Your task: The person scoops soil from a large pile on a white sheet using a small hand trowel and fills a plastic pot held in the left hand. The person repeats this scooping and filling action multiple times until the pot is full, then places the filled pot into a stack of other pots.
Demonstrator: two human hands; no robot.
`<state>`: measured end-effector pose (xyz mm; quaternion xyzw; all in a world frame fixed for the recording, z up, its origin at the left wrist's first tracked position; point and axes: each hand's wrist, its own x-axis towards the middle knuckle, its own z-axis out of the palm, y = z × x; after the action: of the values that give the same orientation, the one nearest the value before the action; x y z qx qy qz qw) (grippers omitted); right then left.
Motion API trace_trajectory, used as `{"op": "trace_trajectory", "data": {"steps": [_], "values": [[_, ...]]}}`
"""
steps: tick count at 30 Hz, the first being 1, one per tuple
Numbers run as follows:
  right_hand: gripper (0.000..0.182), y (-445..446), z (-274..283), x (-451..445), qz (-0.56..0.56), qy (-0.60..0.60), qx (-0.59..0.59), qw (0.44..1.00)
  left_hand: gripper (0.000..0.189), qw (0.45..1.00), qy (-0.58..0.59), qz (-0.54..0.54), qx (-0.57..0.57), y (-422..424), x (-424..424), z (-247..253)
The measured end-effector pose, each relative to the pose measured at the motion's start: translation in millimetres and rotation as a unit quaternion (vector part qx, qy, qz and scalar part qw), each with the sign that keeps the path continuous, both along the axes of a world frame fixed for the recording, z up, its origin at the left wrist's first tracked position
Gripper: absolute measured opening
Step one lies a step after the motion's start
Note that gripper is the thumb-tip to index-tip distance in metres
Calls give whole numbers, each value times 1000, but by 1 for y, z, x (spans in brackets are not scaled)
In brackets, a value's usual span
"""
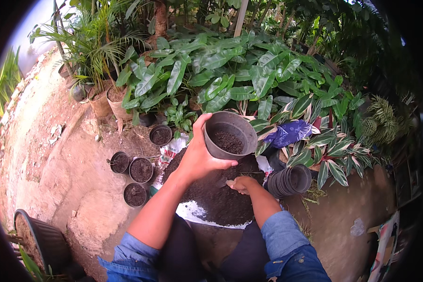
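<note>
My left hand (200, 160) grips a black plastic nursery pot (246, 133) by its side, thumb and fingers spread around the wall. Dark soil (227, 141) covers the bottom of this tilted pot, which is held above a soil heap (222, 208). Below it and to the right, my right hand (242, 184) is closed around the handle of a small hand trowel (222, 182). The trowel's blade lies against the heap, partly hidden by soil. Under the heap spreads a white printed sack (190, 208). A stack of nested black pots (285, 181) lies on its side by my right hand.
Several soil-filled pots (141, 170) stand on the ground at left. A large black tub (44, 236) is at lower left. Leafy plants (232, 70) crowd the far side. A blue patterned cloth (289, 134) rests among variegated plants (335, 151) at right.
</note>
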<state>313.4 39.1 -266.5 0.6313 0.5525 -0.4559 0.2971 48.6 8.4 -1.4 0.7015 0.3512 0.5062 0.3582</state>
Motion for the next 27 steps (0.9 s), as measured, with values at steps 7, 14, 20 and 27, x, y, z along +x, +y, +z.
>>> {"op": "trace_trajectory", "data": {"steps": [7,14,20,27], "values": [[34,-17,28,28,-105,161,19,981,133,999,-38,6,-24,-6,-8,3],[43,-33,52,54,-39,164,110,980,128,999,-33,37,-18,-14,-12,10],[48,-48,60,64,-3,153,217,964,127,999,15,39,-13,-19,-8,13],[51,-39,125,52,-40,164,371,913,123,999,33,29,-24,-17,-7,3]]}}
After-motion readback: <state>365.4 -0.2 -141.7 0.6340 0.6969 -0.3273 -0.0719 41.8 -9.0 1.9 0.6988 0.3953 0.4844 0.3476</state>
